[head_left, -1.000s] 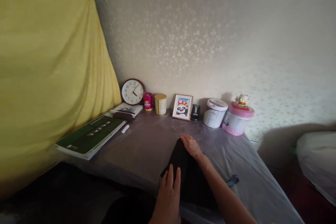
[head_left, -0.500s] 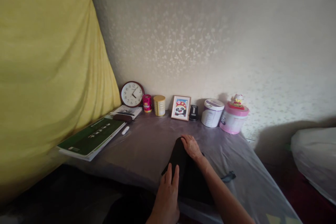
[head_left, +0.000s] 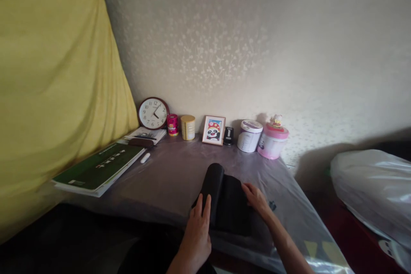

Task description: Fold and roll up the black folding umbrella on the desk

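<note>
With the open left hand (head_left: 196, 234), touches the folded black sheet (head_left: 231, 205) at eight o'clock; with the right hand (head_left: 256, 200), grips its two-o'clock edge.

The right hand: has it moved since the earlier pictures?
Yes: against the framed panda picture, the right hand has moved rightward and nearer the person, and is now at the right edge of the black item.

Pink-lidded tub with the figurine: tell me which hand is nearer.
Right. The right hand is in front of the pink-lidded tub, slightly left; the left hand, at the black folded material, is farther left and farther away.
</note>
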